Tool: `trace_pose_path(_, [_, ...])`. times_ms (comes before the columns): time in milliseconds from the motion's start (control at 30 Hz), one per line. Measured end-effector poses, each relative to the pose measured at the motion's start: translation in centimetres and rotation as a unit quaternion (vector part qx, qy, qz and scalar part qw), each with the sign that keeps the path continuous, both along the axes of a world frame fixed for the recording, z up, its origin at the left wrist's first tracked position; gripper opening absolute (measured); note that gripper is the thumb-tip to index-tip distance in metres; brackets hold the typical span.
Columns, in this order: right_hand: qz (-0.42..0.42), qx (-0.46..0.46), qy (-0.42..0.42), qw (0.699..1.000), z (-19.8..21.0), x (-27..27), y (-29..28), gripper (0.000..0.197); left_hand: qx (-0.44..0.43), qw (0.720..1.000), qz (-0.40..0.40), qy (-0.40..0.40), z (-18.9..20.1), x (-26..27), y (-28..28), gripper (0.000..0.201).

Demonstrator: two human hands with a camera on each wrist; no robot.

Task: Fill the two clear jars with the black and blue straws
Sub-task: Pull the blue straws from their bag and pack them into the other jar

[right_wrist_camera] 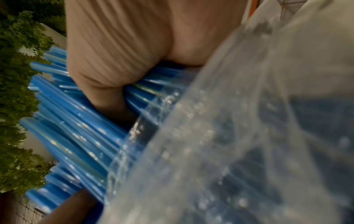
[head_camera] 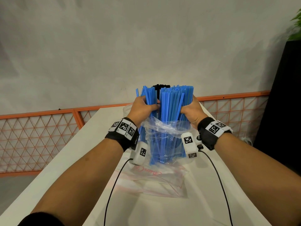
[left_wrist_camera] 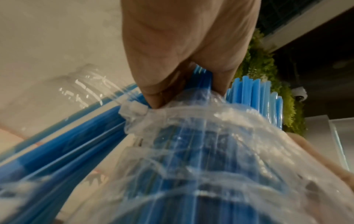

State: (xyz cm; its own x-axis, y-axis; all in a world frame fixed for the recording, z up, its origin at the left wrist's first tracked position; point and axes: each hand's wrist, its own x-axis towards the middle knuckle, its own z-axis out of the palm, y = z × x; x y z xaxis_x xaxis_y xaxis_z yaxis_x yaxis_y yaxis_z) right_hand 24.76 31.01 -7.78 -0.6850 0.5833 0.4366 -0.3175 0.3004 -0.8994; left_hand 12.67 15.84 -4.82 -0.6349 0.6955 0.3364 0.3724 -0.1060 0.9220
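We have both hands clamped round one thick bundle of blue straws (head_camera: pixel 169 101). On the left, our left hand (head_camera: pixel 144 107) holds a tight grip on the bundle's left flank, fingers curled in among the straws; the left wrist view shows those fingers (left_wrist_camera: pixel 153 91) pinching straws just above the bunched mouth of a clear plastic bag (head_camera: pixel 164 128). In the middle, a small cluster of black straws (head_camera: pixel 160 86) shows at the top of the bundle, behind the blue ones. On the right, our right hand (head_camera: pixel 191 109) grips the other flank, equally closed.

We judge the two-sided hold is there to keep the loose straws upright and together while they come out of the bag, which hangs round their lower half, their ends inside it.

A second, flat clear bag (head_camera: pixel 156 180) lies on the white counter (head_camera: pixel 203 201) below. Behind the left hand, a clear rim (head_camera: pixel 127 108) may be one jar; we cannot tell for certain, and no straws show in it.
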Motion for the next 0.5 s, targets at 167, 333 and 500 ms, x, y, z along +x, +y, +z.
trace_pose_path(167, [-0.004, 0.006, 0.002, 1.0, 0.0, 0.0, 0.0, 0.048, 0.015, 1.0, 0.016, 0.004, 1.4, 0.0, 0.2, 0.013])
trace_pose_path(333, [-0.008, 0.006, 0.005, 1.0, 0.0, 0.0, -0.1, 0.047, -0.024, 0.998, 0.049, 0.043, 2.1, 0.3, 0.8, 0.015])
trace_pose_path(500, [-0.009, 0.003, 0.002, 1.0, 0.2, 0.1, -0.3, 0.046, -0.013, 0.997, 0.054, 0.056, 3.6, 0.7, 1.0, 0.014])
